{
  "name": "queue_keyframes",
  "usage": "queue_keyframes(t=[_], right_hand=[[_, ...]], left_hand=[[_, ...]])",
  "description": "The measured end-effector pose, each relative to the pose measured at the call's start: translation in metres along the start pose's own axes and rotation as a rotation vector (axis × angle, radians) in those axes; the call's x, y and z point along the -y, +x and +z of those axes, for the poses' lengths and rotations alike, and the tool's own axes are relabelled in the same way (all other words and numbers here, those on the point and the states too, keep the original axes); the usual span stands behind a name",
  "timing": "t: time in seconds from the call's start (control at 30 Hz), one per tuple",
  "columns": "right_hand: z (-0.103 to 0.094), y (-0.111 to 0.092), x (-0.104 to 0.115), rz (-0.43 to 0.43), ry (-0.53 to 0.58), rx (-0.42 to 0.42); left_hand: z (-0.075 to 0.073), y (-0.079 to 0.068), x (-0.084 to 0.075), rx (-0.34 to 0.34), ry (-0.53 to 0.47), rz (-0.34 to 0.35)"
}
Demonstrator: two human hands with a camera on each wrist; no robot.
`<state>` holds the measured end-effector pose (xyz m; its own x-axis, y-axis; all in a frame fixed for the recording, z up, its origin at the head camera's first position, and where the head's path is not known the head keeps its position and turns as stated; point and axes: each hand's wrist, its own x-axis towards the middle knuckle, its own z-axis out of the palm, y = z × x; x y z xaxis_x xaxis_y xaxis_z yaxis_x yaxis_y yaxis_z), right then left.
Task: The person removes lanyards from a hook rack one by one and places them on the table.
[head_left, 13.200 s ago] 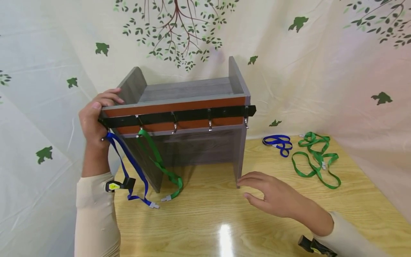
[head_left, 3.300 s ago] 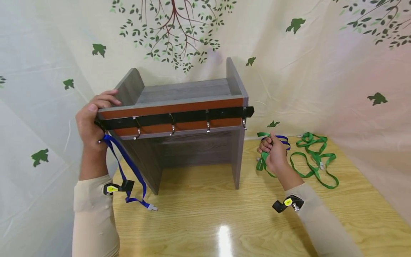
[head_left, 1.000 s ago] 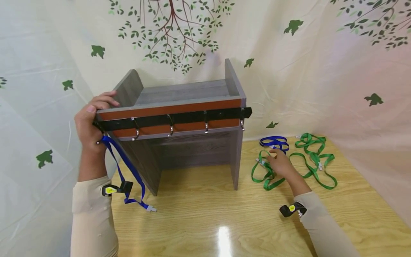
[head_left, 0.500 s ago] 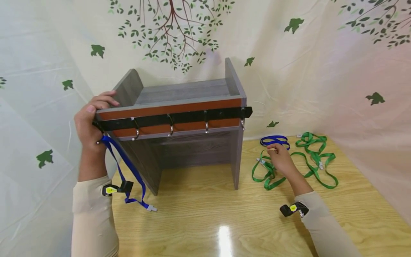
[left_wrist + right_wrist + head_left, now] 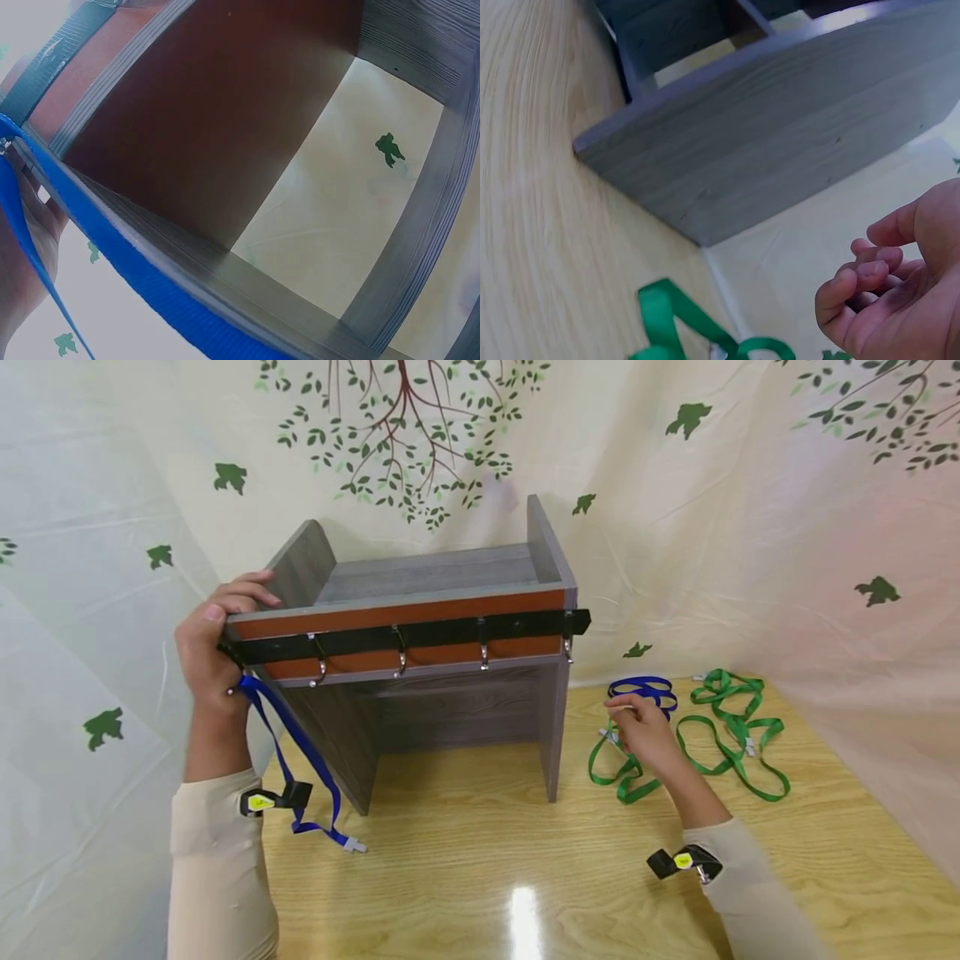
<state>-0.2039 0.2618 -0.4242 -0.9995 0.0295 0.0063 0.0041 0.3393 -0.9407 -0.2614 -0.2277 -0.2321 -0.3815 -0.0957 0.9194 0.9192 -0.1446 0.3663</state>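
My left hand (image 5: 206, 643) grips the left front corner of a grey wooden shelf (image 5: 435, 567), fingers over the top edge. Along its orange front runs a black rail (image 5: 442, 631) with several silver hooks; those visible to the right of my left hand are bare. A blue lanyard (image 5: 303, 747) hangs at the left end, beside my left wrist; its white buckle touches or nears the table. My right hand (image 5: 648, 731) hovers with loosely curled fingers over a green lanyard (image 5: 637, 792) on the table, partly hiding it. In the right wrist view nothing shows between those fingers.
Behind the right hand lies a coiled blue lanyard (image 5: 641, 683). Further right, green lanyards (image 5: 742, 727) lie spread on the wooden table (image 5: 450, 877). The shelf's right side panel (image 5: 557, 727) stands left of the right hand. A patterned cloth (image 5: 750, 527) closes off the back.
The green lanyard that hung on a hook now lies on the table right of the shelf. My right hand has let it go and shifted slightly left. The left hand keeps its hold.
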Motion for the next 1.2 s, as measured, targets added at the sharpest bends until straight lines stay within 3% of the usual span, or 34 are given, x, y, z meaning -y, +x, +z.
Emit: queue_keyframes(t=[0.4, 0.63, 1.2], right_hand=[[0.010, -0.015, 0.028, -0.080, 0.063, 0.020], [0.011, -0.027, 0.046, -0.184, 0.031, 0.064], [0.023, -0.049, 0.073, -0.400, -0.030, 0.201]], left_hand=[[-0.002, -0.002, 0.003, 0.008, -0.013, 0.025], [0.000, -0.001, 0.001, 0.016, -0.008, 0.046], [-0.003, -0.001, 0.001, -0.012, -0.003, -0.019]])
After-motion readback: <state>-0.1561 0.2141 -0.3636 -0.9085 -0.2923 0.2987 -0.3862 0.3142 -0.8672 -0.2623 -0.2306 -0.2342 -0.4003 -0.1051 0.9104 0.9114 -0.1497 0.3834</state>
